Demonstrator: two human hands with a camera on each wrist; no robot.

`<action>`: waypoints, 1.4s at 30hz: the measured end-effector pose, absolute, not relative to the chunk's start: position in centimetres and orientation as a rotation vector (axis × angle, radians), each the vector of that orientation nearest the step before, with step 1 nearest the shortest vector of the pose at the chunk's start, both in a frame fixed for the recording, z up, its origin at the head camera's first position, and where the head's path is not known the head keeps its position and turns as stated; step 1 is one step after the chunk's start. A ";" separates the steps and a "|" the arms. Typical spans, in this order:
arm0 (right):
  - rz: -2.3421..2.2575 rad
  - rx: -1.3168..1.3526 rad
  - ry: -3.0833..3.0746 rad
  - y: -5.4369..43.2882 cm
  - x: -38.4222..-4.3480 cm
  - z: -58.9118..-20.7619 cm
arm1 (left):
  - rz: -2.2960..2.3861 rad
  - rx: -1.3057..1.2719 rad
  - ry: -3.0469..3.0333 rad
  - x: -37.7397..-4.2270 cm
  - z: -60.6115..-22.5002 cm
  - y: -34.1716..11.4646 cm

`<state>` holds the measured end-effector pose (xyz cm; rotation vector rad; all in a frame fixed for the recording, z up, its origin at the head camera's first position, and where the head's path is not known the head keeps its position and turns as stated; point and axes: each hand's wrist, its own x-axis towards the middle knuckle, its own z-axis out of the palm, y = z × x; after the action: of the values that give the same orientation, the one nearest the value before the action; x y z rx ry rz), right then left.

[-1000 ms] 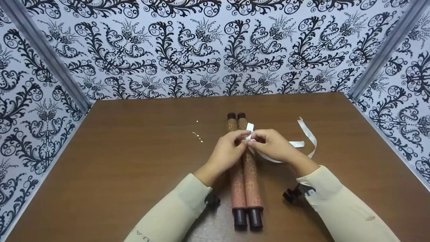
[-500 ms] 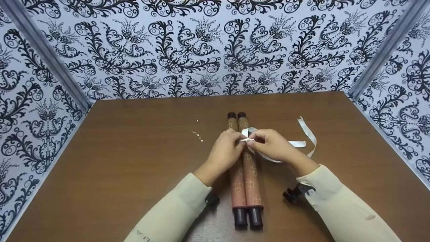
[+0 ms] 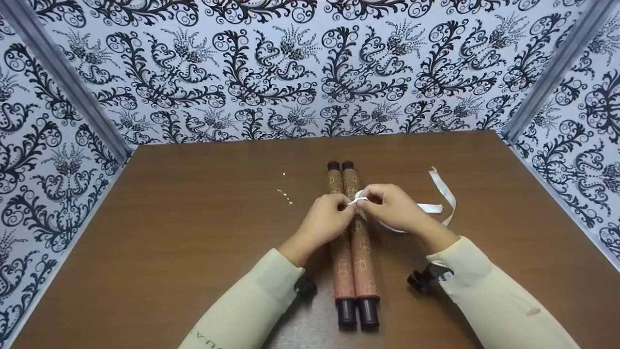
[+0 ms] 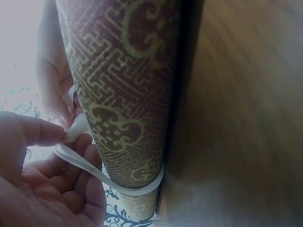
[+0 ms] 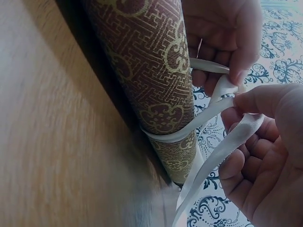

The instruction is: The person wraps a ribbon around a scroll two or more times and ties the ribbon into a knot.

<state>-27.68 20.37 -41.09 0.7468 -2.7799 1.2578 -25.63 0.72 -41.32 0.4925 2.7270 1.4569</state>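
Note:
Two rolled scrolls [image 3: 359, 242] with dark end knobs and gold-patterned red-brown covers lie side by side on the table. A white ribbon [image 5: 177, 136] loops round them, as both wrist views show. Over the scrolls' upper half, my left hand [image 3: 325, 218] pinches the ribbon between thumb and forefinger. My right hand [image 3: 395, 208] faces it and pinches the ribbon close by, fingertips nearly meeting. In the right wrist view, a length of ribbon runs over the curled right fingers [image 5: 232, 172] and hangs down. The crossing of the ribbon is partly hidden by the fingers.
The loose ribbon tail curls on the brown table [image 3: 193, 218] to the right, behind the right hand. Small white scraps [image 3: 286, 195] lie left of the scrolls. Black-and-white patterned walls [image 3: 271, 72] enclose the back and sides. Dark wrist devices [image 3: 424, 279] hang under both cuffs.
The ribbon loop that stood up between the hands has gone down and been drawn in small at the fingertips. Both hands stay in nearly the same place over the scrolls.

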 end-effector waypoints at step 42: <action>1.407 0.720 -2.757 20.1 -27.8 -41.4 | 1.559 0.431 2.696 -25.4 -41.2 0.5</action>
<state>-27.79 20.11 -41.42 0.7199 -2.7567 1.4070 -25.42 0.53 -41.23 0.4315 2.6958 1.5593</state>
